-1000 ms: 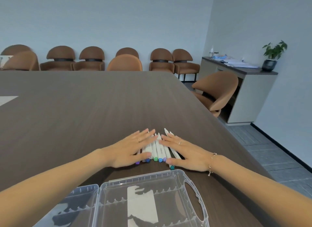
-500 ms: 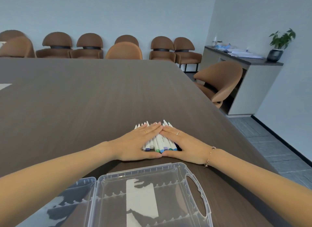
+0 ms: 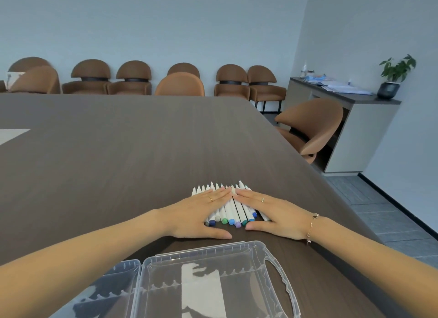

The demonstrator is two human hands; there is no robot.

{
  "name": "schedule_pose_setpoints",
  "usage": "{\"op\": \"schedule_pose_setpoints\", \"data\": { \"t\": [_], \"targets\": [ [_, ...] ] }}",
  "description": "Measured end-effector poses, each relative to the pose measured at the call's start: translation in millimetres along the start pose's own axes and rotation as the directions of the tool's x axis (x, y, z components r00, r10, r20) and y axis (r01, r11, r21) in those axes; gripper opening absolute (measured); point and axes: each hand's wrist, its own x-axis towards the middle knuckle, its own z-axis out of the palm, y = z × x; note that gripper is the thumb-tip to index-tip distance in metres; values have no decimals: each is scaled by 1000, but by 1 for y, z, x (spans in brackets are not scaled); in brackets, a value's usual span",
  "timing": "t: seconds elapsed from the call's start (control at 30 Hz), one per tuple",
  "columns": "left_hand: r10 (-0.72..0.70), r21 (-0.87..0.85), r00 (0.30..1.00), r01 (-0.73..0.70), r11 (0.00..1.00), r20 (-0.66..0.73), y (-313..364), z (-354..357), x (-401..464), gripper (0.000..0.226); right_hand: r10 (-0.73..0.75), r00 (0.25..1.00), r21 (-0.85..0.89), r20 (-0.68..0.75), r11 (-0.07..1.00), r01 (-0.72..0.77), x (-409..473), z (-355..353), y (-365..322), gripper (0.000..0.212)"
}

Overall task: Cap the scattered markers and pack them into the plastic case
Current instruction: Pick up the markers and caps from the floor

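Two hands [image 3: 196,213] [image 3: 277,217] cover roughly twelve markers [image 3: 231,211].

Two hands lie on the counter [image 3: 118,163]: the left hand [image 3: 198,217] and the right hand [image 3: 276,217], each wearing one ring. About a dozen markers [image 3: 233,211] lie in one row, partly hidden. One clear plastic case [image 3: 213,282] lies open. Nine brown chairs [image 3: 308,125] show, and one potted plant [image 3: 393,78]
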Motion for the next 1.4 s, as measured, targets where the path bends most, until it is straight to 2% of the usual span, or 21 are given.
{"op": "schedule_pose_setpoints", "data": {
  "t": [0.13, 0.23, 0.3, 0.43, 0.5, 0.6, 0.87, 1.0, 1.13, 1.23, 1.33, 1.4],
  "targets": [
    [-40, -78, 995, 33, 996, -90, 7, 4, 2, 85, 32, 999, 33, -33, 999, -31, 3, 3, -5, 79],
    [-19, -112, 994, 7, 994, -106, 9, 3, 3, 80, 48, 997, -28, -64, 998, -50, 0, 3, -9, 85],
    [11, -80, 997, -18, 997, -78, 8, 2, 2, 78, 53, 995, -59, -86, 997, -58, -3, 3, -10, 88],
    [45, 91, 999, -45, 995, 6, 2, -3, 3, 76, 46, 984, -10, -171, 999, -48, 0, 4, -6, 94],
    [13, 113, 999, -18, 993, 40, 0, -6, 4, 80, 87, 988, 13, -128, 996, -86, 1, 4, -4, 102],
    [-6, 95, 998, 0, 995, 56, -1, -4, 4, 83, 126, 990, 64, -56, 990, -123, 2, 5, -4, 104],
    [-19, 95, 998, 13, 995, 62, 5, -3, -2, 79, 77, 994, -125, -81, 988, -86, -6, 4, -15, 98],
    [-28, 67, 998, 24, 997, 61, 8, -6, -4, 82, 80, 993, -124, -88, 988, -91, -8, -1, -19, 96],
    [-31, 90, 999, 34, 995, -34, 6, -25, -23, 74, 96, 984, -50, -152, 993, -104, -7, -9, -28, 87],
    [-81, 84, 988, 93, 992, -132, 5, -49, -56, 55, 56, 985, -78, -164, 995, -70, -2, -28, -51, 73],
    [-112, 87, 957, 140, 986, -268, 16, -72, -104, 35, -75, 976, -109, -202, 993, 54, 13, -48, -103, 37],
    [-174, 66, 924, 208, 976, -339, 21, -83, -151, 30, -193, 955, -51, -225, 981, 187, 28, -57, -157, 27]
  ]
}}
